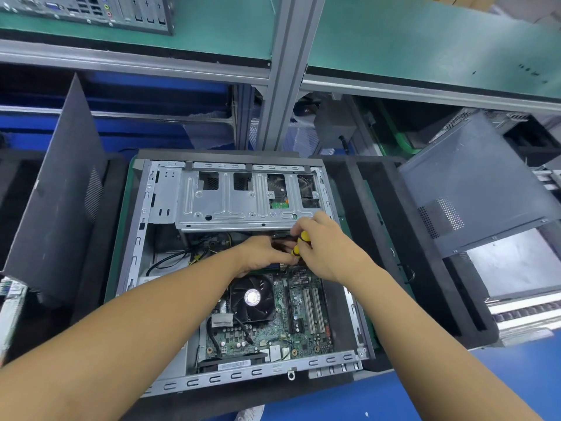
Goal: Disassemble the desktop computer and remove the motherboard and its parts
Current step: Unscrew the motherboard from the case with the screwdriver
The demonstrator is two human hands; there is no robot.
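Hands (324, 247) with yellow screwdriver (299, 246) above motherboard (303, 323)

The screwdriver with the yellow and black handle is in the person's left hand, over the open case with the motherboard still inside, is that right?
Not quite: the head view shows the screwdriver in the right hand. The left hand steadies beside it, and the motherboard is indeed still inside the open case.

Electronics repair workshop: aluminium-framed bench (285, 71) with green mats (425, 41), open computer case (243, 268) on black foam (394, 238), detached panels (473, 183) and another case (91, 10) around.
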